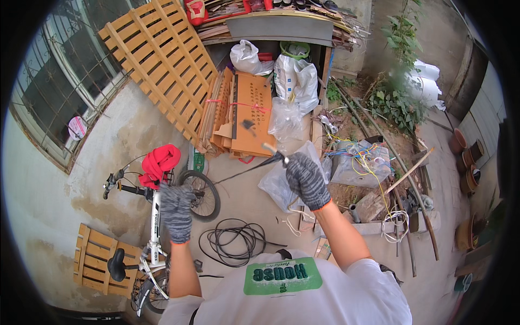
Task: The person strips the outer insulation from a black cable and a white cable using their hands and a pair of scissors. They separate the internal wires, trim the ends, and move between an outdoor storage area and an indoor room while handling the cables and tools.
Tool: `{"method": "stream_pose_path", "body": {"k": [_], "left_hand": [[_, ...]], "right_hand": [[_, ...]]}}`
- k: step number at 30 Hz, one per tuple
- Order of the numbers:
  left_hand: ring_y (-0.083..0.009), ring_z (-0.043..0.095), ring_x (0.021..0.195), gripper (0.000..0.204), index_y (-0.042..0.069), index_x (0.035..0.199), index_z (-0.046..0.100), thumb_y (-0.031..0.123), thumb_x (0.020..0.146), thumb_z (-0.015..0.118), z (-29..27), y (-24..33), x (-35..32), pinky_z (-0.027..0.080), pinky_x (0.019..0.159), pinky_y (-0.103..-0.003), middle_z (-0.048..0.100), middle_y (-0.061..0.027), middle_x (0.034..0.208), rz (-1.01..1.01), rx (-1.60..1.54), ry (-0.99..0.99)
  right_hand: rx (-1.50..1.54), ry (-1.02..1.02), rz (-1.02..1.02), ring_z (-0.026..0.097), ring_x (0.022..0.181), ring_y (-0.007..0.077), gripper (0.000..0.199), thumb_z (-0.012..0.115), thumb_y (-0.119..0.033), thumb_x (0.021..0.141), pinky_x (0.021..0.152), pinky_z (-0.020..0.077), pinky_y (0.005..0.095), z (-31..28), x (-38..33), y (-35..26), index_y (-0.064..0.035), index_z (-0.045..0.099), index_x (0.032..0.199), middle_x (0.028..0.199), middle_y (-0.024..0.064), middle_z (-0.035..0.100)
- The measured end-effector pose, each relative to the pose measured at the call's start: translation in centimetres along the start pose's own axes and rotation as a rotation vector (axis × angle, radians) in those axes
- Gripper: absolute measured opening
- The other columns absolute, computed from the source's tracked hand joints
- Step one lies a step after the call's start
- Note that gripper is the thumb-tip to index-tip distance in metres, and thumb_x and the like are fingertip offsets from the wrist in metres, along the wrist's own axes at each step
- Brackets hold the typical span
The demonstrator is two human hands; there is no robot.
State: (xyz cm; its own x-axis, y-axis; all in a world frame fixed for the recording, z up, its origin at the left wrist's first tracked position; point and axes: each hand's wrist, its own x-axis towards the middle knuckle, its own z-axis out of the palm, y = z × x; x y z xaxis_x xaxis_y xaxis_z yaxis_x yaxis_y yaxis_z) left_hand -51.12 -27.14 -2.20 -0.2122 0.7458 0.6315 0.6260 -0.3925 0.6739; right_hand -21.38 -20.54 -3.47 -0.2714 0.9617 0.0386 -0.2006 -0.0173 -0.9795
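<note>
My right hand (306, 180), in a grey knitted glove with an orange cuff, is raised near the middle and closed on a black cord (250, 171). The cord widens to a dark flared end by my fingers, with a small pale tip (286, 161) beside it. From there it stretches down to the left. My left hand (176, 212), gloved the same way, is blurred by motion in front of a white bicycle (156, 227); its fingers cannot be made out. On the ground between my arms lies a loose coil of black cable (234, 241).
A wooden pallet (162, 59) leans by flattened cardboard (252, 111) and a white sack (296, 81). Red cloth (161, 162) hangs on the bicycle's handlebar. A clear plastic bag (279, 187) lies ahead. At right are tangled wires (362, 157), long poles (403, 179) and plant pots (466, 162).
</note>
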Motion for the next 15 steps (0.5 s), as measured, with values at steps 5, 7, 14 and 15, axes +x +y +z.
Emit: {"method": "stream_pose_path", "body": {"k": [5, 7, 14, 15], "left_hand": [[-0.0141, 0.058, 0.076, 0.019, 0.0, 0.096, 0.058, 0.01, 0.083, 0.05, 6.7, -13.4, 1.0, 0.047, 0.069, -0.024, 0.062, -0.0071, 0.085, 0.287, 0.595, -0.339], [-0.013, 0.058, 0.079, 0.017, 0.001, 0.092, 0.059, 0.013, 0.085, 0.049, 8.1, -10.6, 8.1, 0.046, 0.071, -0.024, 0.062, -0.0071, 0.086, -0.124, -0.141, -0.242], [-0.0184, 0.058, 0.072, 0.01, 0.004, 0.081, 0.062, 0.002, 0.073, 0.057, 0.6, 14.6, 16.5, 0.034, 0.092, -0.039, 0.063, -0.0055, 0.078, 1.011, 0.312, 0.069], [-0.022, 0.057, 0.07, 0.01, 0.0, 0.08, 0.061, -0.002, 0.072, 0.055, 0.1, 15.4, 14.6, 0.025, 0.099, -0.042, 0.062, -0.0095, 0.078, 1.075, 0.258, 0.093]], "right_hand": [[-0.639, -0.355, -0.688, 0.056, 0.078, 0.0282, 0.022, 0.059, -0.002, 0.067, 0.065, 0.048, 0.0344, 1.3, -1.1, 3.0, -0.0028, 0.055, 0.088, 0.084, 0.0119, 0.057], [-0.75, -0.41, -0.954, 0.054, 0.076, 0.029, 0.017, 0.057, -0.006, 0.07, 0.064, 0.0464, 0.0342, 1.6, -0.4, 4.9, -0.0024, 0.054, 0.086, 0.082, 0.011, 0.055], [-0.247, -0.099, -0.203, 0.043, 0.053, 0.0118, 0.013, 0.05, -0.017, 0.082, 0.047, 0.0343, 0.0253, 1.0, 0.5, 4.6, -0.0046, 0.054, 0.083, 0.062, 0.0014, 0.046], [-0.483, -0.025, -0.36, 0.042, 0.057, 0.0131, 0.012, 0.051, -0.016, 0.08, 0.049, 0.0333, 0.027, -0.2, 1.3, 5.5, -0.0046, 0.054, 0.085, 0.064, 0.0025, 0.046]]}}
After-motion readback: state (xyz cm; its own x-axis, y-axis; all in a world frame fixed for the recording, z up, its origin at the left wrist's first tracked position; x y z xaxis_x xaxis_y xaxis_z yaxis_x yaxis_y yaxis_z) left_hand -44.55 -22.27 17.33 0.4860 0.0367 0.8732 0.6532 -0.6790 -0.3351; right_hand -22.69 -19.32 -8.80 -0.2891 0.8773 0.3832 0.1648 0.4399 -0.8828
